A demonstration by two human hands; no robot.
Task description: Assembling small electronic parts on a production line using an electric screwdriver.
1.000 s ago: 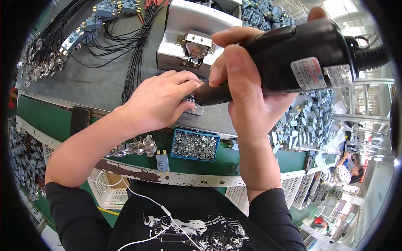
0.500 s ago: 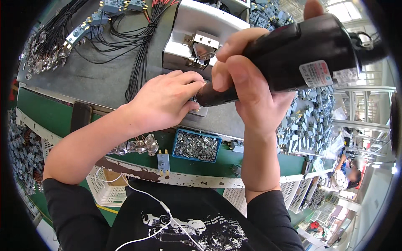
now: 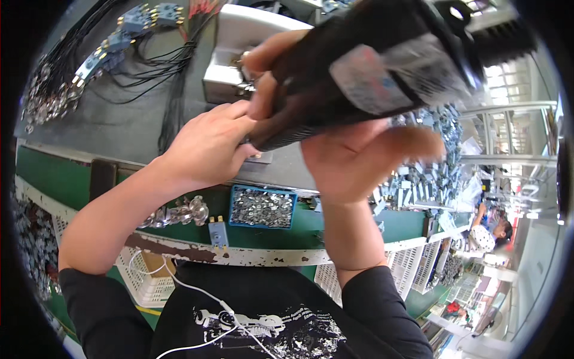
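Observation:
My right hand (image 3: 353,164) is wrapped round a black electric screwdriver (image 3: 311,84), fingers curled over its far side and thumb stretched out away from it; the tool is slanted and blurred. Its narrow nose points down and left, to the fingertips of my left hand (image 3: 209,140). That hand is closed low over the bench, its fingers pinched at the screwdriver's nose. What they grip is hidden. Just beyond sits a silver metal fixture (image 3: 224,75), partly covered by the right fingers. A small metal plate (image 3: 263,157) shows beneath the screwdriver's nose.
Small metal parts fill a blue tray (image 3: 260,227) near the front edge. Beside it lie a blue-grey switch (image 3: 217,232) and shiny round parts (image 3: 185,212). Black wires (image 3: 173,113) and more switches (image 3: 136,19) lie left; a pile of switches (image 3: 427,179) is right. A person (image 3: 485,236) sits far right.
The screwdriver has swung closer to the camera and left, and looks larger. My right thumb has come off it and spread outward. The left hand stays at its nose. The whole view has shifted slightly.

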